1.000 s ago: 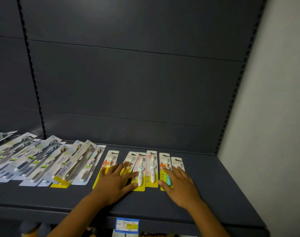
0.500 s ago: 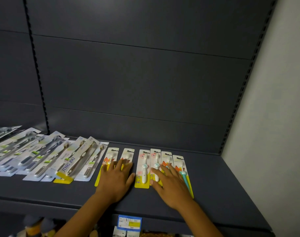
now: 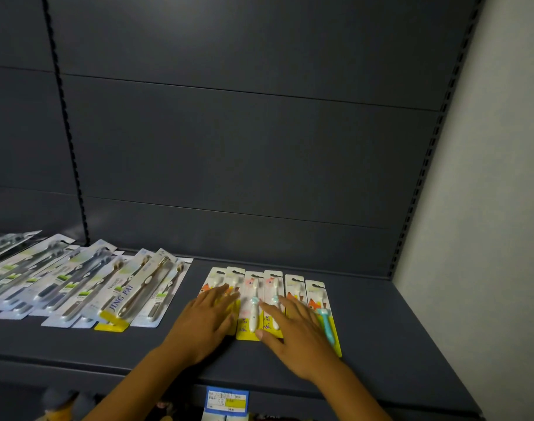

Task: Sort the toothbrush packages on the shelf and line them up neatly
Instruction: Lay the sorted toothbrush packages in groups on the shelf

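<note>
Six small yellow toothbrush packages [image 3: 253, 302] lie side by side near the front of the dark shelf [image 3: 396, 329], right of a looser fan of longer packages [image 3: 77, 284]. The left hand [image 3: 206, 322] lies flat, fingers spread, on the two leftmost cards, and the right hand [image 3: 296, 326] lies flat and spread on the right-hand ones, neither gripping. These look light, thin, stiff cards with slick blisters, so they likely slide better under flat palms, or lift by the long edges.

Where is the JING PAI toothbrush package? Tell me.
In the head view, the JING PAI package lies on the shelf left of centre, atop the overlapping silver packs, left of the left hand.
</note>
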### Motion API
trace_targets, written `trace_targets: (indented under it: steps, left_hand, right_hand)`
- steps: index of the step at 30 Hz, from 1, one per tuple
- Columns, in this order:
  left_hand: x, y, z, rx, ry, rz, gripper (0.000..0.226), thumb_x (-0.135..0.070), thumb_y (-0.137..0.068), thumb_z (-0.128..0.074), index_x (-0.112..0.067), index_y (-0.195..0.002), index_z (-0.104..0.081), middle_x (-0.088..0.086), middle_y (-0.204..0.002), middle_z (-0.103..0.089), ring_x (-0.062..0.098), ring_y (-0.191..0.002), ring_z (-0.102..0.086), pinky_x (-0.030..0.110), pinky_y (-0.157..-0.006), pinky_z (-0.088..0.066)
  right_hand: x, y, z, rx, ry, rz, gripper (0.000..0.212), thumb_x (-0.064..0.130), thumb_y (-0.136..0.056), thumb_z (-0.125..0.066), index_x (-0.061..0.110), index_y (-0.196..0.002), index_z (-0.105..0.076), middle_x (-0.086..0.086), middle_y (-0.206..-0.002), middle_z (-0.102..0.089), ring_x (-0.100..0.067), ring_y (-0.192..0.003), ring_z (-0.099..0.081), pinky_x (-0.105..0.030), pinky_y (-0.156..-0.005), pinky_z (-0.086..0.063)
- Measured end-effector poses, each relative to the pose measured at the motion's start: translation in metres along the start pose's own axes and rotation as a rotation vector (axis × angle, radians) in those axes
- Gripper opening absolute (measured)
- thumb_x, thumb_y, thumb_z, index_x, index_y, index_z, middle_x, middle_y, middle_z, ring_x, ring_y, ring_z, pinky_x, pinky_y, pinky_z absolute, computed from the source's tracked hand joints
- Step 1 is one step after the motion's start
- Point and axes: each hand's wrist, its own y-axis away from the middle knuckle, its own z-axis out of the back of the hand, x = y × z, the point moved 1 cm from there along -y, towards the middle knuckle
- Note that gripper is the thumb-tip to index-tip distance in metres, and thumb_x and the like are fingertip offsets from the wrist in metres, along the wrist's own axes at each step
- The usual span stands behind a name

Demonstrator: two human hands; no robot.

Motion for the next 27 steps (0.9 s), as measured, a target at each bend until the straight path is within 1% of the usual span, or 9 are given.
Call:
trace_targets:
  steps: [3,6,9,11,13,16,20,23,27]
  left_hand:
    - [0.002,0.006,-0.007,0.030,-0.016,-0.008,0.088,-0.081,-0.078,0.005,-0.039,-0.152,-0.018,-0.010,-0.161,-0.016,0.012,-0.149,-0.012,0.032,-0.118,-0.016]
    - [0.001,0.006,-0.009,0.018,-0.004,0.002,0.094,-0.080,-0.074,0.011,-0.038,-0.153,-0.019,-0.010,-0.161,-0.018,0.012,-0.149,-0.012,0.031,-0.118,-0.013]
    - [-0.001,0.006,-0.010,0.019,-0.005,0.008,0.094,-0.081,-0.074,0.010,-0.039,-0.153,-0.017,-0.010,-0.162,-0.015,0.012,-0.150,-0.009,0.033,-0.119,-0.013]
    - [-0.002,0.007,-0.010,0.009,0.005,0.006,0.085,-0.080,-0.079,0.002,-0.042,-0.152,-0.015,-0.011,-0.162,-0.014,0.011,-0.150,-0.008,0.033,-0.119,-0.012]
    - [-0.003,0.009,-0.009,-0.012,-0.013,-0.012,0.071,-0.079,-0.086,-0.010,-0.048,-0.150,-0.013,-0.014,-0.161,-0.012,0.010,-0.150,-0.007,0.034,-0.119,-0.009]
    - [-0.005,0.010,-0.008,-0.008,-0.099,-0.064,0.057,-0.074,-0.092,-0.019,-0.057,-0.147,-0.012,-0.019,-0.160,-0.011,0.009,-0.149,-0.004,0.039,-0.119,-0.002]
    - [-0.006,0.007,-0.009,0.074,-0.108,-0.041,0.053,-0.072,-0.092,-0.018,-0.060,-0.144,-0.014,-0.020,-0.160,-0.007,0.012,-0.149,-0.005,0.044,-0.120,-0.006]
    - [-0.007,0.006,-0.008,0.079,-0.103,-0.046,0.053,-0.070,-0.093,-0.018,-0.059,-0.144,-0.017,-0.020,-0.160,-0.007,0.013,-0.149,-0.006,0.043,-0.120,-0.006]
    - [-0.007,0.007,-0.007,0.067,-0.102,-0.063,0.049,-0.066,-0.096,-0.021,-0.061,-0.144,-0.014,-0.020,-0.160,-0.008,0.012,-0.149,-0.007,0.039,-0.119,-0.006]
  right_hand:
    - [0.005,-0.001,-0.005,0.027,0.007,0.011,0.085,0.083,-0.071,-0.010,0.051,-0.149,-0.013,0.009,-0.163,-0.006,-0.018,-0.151,0.002,-0.042,-0.122,-0.005]
    - [0.003,-0.006,-0.003,0.014,0.031,0.005,0.085,0.084,-0.072,-0.011,0.049,-0.149,-0.018,0.008,-0.162,-0.012,-0.019,-0.149,-0.007,-0.040,-0.120,-0.010]
    - [0.006,-0.009,-0.005,-0.034,0.075,-0.005,0.069,0.074,-0.086,-0.025,0.047,-0.149,-0.022,0.008,-0.158,-0.018,-0.019,-0.146,-0.014,-0.038,-0.118,-0.015]
    - [0.007,-0.009,-0.007,-0.047,0.080,-0.010,0.070,0.075,-0.085,-0.022,0.046,-0.149,-0.023,0.009,-0.158,-0.019,-0.019,-0.146,-0.015,-0.038,-0.118,-0.016]
    - [0.003,-0.007,-0.007,-0.045,0.060,-0.006,0.084,0.083,-0.076,-0.008,0.046,-0.149,-0.023,0.010,-0.158,-0.018,-0.018,-0.146,-0.013,-0.037,-0.118,-0.015]
    - [-0.014,0.000,0.002,-0.104,0.089,-0.027,0.091,0.081,-0.070,0.006,0.047,-0.150,-0.019,0.010,-0.160,-0.017,-0.017,-0.148,-0.011,-0.039,-0.121,-0.009]
    - [-0.039,0.017,0.007,-0.096,0.092,-0.135,0.092,0.080,-0.070,0.008,0.044,-0.152,-0.011,0.010,-0.163,-0.011,-0.016,-0.151,-0.002,-0.040,-0.122,-0.002]
    - [-0.046,0.019,0.001,-0.058,0.042,-0.154,0.092,0.081,-0.071,0.005,0.042,-0.153,-0.005,0.009,-0.164,-0.005,-0.015,-0.151,0.002,-0.038,-0.122,-0.005]
    - [-0.041,0.010,0.001,-0.068,0.002,-0.134,0.090,0.083,-0.070,0.001,0.046,-0.152,-0.006,0.010,-0.164,-0.005,-0.016,-0.151,0.006,-0.037,-0.122,-0.009]
